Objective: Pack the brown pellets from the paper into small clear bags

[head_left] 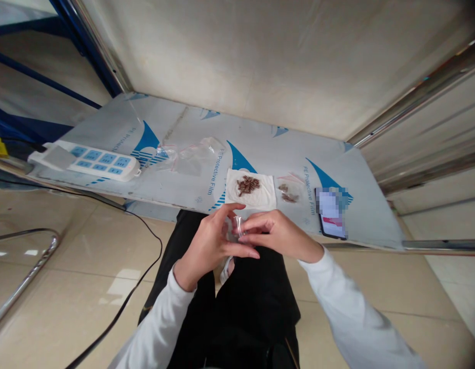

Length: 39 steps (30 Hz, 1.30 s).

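Just off the table's near edge, above my lap, my two hands meet around a small clear plastic bag [238, 225]. The fingers of my right hand [274, 231] pinch it from the right. My left hand [210, 241] curls about its other side, index finger and thumb apart, with the inner fingers partly hidden against the plastic. Right in front of them lies a white cloth or tissue [266, 190] bearing a heap of small brown pieces [248, 185]. To its right is a clear zip bag [288, 189] with several brown pieces inside.
The film-covered table [260, 146] carries a white power strip [106, 163] at the left, crumpled clear bags [191, 154] beside it, and a phone [331, 212] at the right. A black cable [145, 225] runs down to the floor. Metal posts stand at both sides.
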{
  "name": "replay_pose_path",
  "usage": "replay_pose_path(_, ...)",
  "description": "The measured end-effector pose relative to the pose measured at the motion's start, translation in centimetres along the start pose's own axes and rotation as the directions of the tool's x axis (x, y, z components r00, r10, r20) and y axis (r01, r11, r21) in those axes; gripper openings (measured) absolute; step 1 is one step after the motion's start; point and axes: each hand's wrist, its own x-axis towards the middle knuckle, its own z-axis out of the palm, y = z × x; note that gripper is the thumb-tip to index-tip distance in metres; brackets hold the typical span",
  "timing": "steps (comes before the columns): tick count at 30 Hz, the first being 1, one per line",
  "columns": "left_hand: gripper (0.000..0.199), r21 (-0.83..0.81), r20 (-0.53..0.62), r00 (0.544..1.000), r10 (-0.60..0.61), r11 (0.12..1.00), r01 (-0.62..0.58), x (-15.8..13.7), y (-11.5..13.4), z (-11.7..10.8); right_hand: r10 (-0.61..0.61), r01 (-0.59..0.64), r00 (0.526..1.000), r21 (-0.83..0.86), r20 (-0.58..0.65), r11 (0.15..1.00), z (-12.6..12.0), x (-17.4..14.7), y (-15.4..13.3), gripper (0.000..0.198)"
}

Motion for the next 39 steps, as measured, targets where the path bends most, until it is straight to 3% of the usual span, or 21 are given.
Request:
replay_pose_path(5,0.077,-0.16,0.122,0.989,-0.085,0.982,0.104,-0.5,-0.9,-0.6,0.072,-0.075,0.997,0.194,0.023,0.978,0.9,-0.4,1.0,0.026)
replay_pose_path(8,0.076,-0.08,0.174,0.983,-0.063,0.994,0.078,-0.9,-1.1,-1.2,0.118,-0.115,0.993,0.281,0.006,0.953,1.0,-0.8,1.3,0.043)
replay_pose_path(12,0.083,0.226,0.106,0.993,0.053,0.971,-0.076,-1.3,0.2,-1.8,0.143,-0.118,0.984,0.213,-0.105,0.97,1.2,-1.4,1.3,0.05)
replay_pose_path(15,0.082,0.365,0.084,0.992,0.098,0.923,-0.122,-1.5,1.3,-1.6,0.094,-0.082,0.966,0.061,-0.242,0.995,1.5,-1.7,0.8,0.044)
replay_pose_path(17,0.077,0.372,0.093,0.992,0.081,0.922,-0.11,-1.5,1.7,-1.1,0.022,-0.038,0.961,-0.053,-0.275,0.998,1.8,-1.7,0.4,0.029)
replay_pose_path(19,0.07,0.353,0.11,0.992,0.063,0.93,-0.098,-1.5,1.8,-0.5,-0.038,0.006,0.973,-0.139,-0.226,0.99,2.0,-1.7,0.1,0.019)
replay_pose_path(23,0.06,0.351,0.128,0.989,0.079,0.929,-0.12,-1.5,1.8,0.5,-0.041,0.017,0.994,-0.24,-0.099,0.971,2.4,-1.3,0.1,0.021)
replay_pose_path(28,0.044,0.498,0.096,0.99,0.105,0.856,-0.139,-1.4,1.6,1.2,-0.006,-0.067,0.977,-0.332,-0.215,0.941,3.1,-1.1,0.2,0.017)
replay_pose_path(31,0.039,0.485,0.115,0.983,0.141,0.856,-0.18,-1.3,1.2,1.3,-0.011,-0.08,0.973,-0.379,-0.232,0.922,3.2,-1.4,-0.3,0.019)
replay_pose_path(34,0.034,0.408,0.103,0.984,0.143,0.897,-0.173,-1.5,0.4,1.4,-0.028,-0.045,0.981,-0.363,-0.191,0.931,2.8,-1.8,-0.6,0.02)
replay_pose_path(37,0.026,0.337,0.006,0.997,0.08,0.938,-0.078,-1.7,-0.6,1.6,-0.057,0.028,0.989,-0.198,-0.14,0.98,1.4,-1.5,0.6,0.019)
replay_pose_path(39,0.022,0.292,-0.077,0.997,0.029,0.956,-0.005,-1.8,-1.4,1.7,-0.054,0.018,0.958,-0.13,-0.281,0.991,0.1,-0.4,2.4,0.018)
